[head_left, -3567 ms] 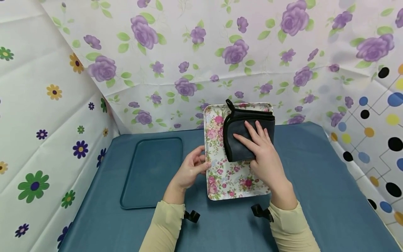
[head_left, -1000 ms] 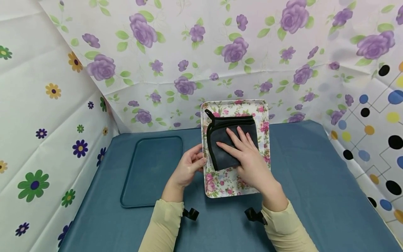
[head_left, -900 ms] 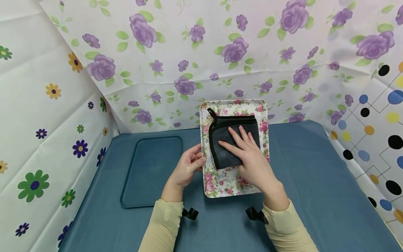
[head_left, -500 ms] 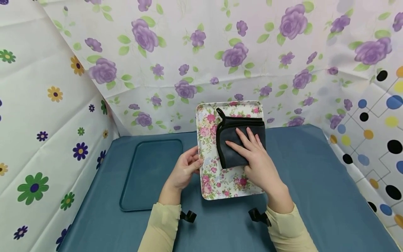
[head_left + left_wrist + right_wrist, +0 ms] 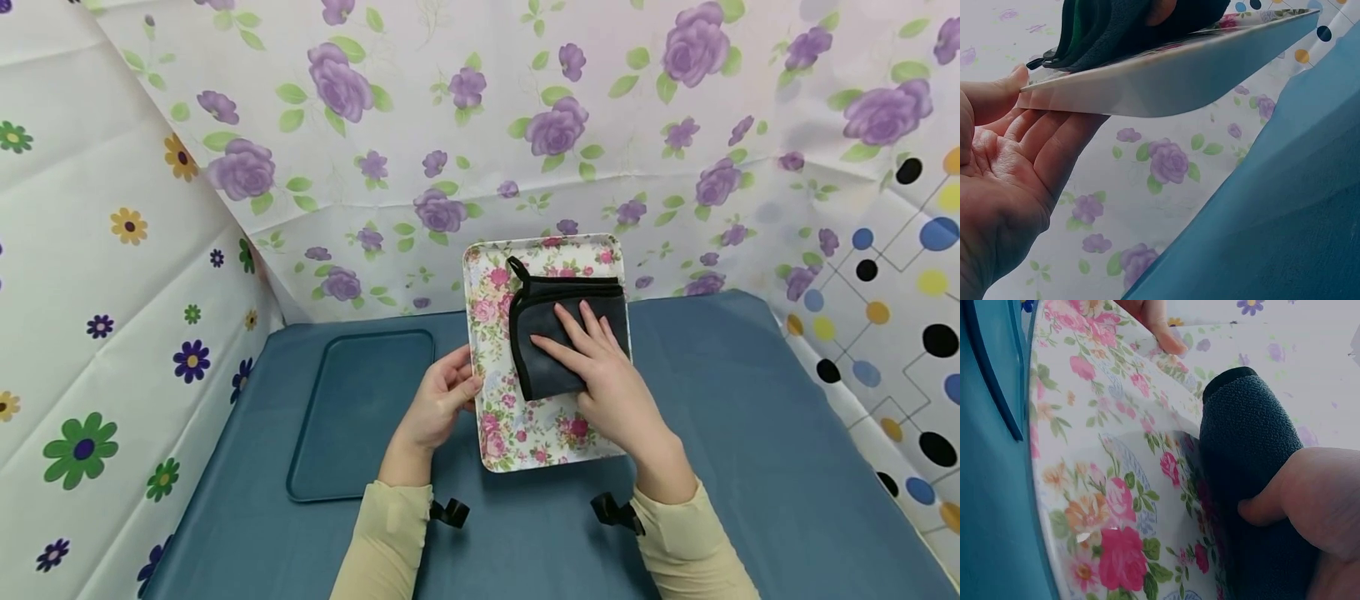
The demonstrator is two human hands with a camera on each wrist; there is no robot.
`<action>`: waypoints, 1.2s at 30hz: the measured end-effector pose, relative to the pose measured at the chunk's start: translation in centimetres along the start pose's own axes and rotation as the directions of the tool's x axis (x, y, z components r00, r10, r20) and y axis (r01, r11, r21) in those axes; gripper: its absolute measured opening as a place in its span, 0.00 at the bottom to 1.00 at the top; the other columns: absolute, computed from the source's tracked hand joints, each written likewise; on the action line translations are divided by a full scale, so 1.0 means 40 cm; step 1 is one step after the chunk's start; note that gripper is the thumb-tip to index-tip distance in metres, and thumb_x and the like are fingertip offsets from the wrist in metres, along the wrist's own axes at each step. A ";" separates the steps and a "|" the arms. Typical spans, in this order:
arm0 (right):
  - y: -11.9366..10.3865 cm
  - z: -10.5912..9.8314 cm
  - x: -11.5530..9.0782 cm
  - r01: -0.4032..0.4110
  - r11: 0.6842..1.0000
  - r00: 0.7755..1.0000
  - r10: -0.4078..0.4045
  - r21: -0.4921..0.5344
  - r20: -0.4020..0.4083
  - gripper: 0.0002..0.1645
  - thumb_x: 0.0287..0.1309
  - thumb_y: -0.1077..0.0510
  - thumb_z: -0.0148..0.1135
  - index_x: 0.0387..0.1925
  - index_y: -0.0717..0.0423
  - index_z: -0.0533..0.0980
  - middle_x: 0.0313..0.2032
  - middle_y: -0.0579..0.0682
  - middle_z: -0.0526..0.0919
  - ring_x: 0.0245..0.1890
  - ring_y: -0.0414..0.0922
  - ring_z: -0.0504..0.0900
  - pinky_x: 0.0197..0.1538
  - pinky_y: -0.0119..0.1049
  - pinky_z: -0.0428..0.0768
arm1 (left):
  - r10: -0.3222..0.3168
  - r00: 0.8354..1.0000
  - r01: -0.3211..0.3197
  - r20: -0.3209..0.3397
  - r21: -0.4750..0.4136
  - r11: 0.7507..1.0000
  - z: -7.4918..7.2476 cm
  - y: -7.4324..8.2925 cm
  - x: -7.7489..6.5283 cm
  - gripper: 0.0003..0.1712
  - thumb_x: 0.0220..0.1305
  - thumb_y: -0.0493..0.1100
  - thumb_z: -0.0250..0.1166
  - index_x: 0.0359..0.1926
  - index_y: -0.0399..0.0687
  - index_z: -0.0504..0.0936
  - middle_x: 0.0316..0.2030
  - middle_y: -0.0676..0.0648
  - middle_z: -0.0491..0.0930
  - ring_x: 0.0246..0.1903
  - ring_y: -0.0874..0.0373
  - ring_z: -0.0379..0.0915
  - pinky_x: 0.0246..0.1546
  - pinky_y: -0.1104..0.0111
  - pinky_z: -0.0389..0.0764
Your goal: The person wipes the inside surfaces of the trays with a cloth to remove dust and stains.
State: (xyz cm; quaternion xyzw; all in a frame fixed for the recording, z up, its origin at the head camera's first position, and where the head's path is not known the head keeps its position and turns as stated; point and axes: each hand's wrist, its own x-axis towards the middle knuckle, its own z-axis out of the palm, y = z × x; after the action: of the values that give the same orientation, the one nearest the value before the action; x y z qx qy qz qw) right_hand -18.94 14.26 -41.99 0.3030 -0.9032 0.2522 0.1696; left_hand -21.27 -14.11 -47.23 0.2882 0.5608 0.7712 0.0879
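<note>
My left hand (image 5: 441, 404) grips the left edge of a white tray with pink flowers (image 5: 498, 429), thumb on top and fingers underneath. The left wrist view shows its plain white underside (image 5: 1147, 94), raised off the table and tilted. Against the floral face lies a folded dark grey cloth (image 5: 543, 367) with black edging and a hanging loop, covering part of the tray's upper half. My right hand (image 5: 618, 392) presses the cloth flat with spread, straight fingers. In the right wrist view the right thumb (image 5: 1266, 503) lies against the thick, fuzzy cloth (image 5: 1244, 431).
A flat blue tray (image 5: 360, 417) with a low rim lies at the left on the blue-covered table (image 5: 750, 450). Behind stands a wall sheet with purple flowers (image 5: 442, 208); patterned sheets close off both sides. Black wrist mounts (image 5: 450, 513) hang below the sleeves.
The floral tray has shifted a little left in my left hand. My right hand has slid the cloth leftward across it, then partway back right. The blue tray has stayed put.
</note>
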 end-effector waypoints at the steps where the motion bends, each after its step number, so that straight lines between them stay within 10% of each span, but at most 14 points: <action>1: -0.002 0.001 0.001 0.002 1.000 1.000 -0.002 0.002 0.005 0.63 0.45 0.88 0.52 0.79 0.40 0.70 0.85 0.50 0.49 0.85 0.54 0.39 0.83 0.55 0.41 | 0.000 1.000 0.000 -0.002 0.000 1.000 0.000 0.000 0.001 0.32 0.82 0.32 0.55 0.78 0.23 0.58 0.50 0.47 0.89 0.41 0.58 0.89 0.35 0.67 0.88; 22: -0.074 0.067 0.013 0.137 0.990 0.988 -0.135 -0.022 0.069 0.62 0.47 0.86 0.57 0.80 0.38 0.70 0.85 0.51 0.48 0.85 0.56 0.38 0.82 0.58 0.44 | 0.045 0.999 -0.043 0.025 -0.067 0.997 0.003 -0.012 0.003 0.38 0.78 0.48 0.65 0.75 0.25 0.65 0.52 0.49 0.89 0.40 0.60 0.89 0.36 0.67 0.89; 36: -0.052 0.038 0.011 0.091 0.996 0.994 -0.091 -0.001 0.053 0.63 0.44 0.88 0.54 0.79 0.39 0.71 0.85 0.50 0.49 0.85 0.55 0.39 0.82 0.57 0.42 | 0.026 1.000 -0.026 -0.012 -0.014 1.000 0.003 0.005 0.003 0.35 0.83 0.38 0.59 0.78 0.22 0.58 0.52 0.50 0.89 0.41 0.60 0.89 0.37 0.67 0.89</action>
State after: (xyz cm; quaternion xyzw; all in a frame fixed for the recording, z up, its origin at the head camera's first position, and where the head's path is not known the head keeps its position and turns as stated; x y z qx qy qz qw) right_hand -18.19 11.76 -42.30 0.3502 -0.8931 0.2347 0.1572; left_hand -21.28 -14.04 -46.97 0.2903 0.5519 0.7780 0.0769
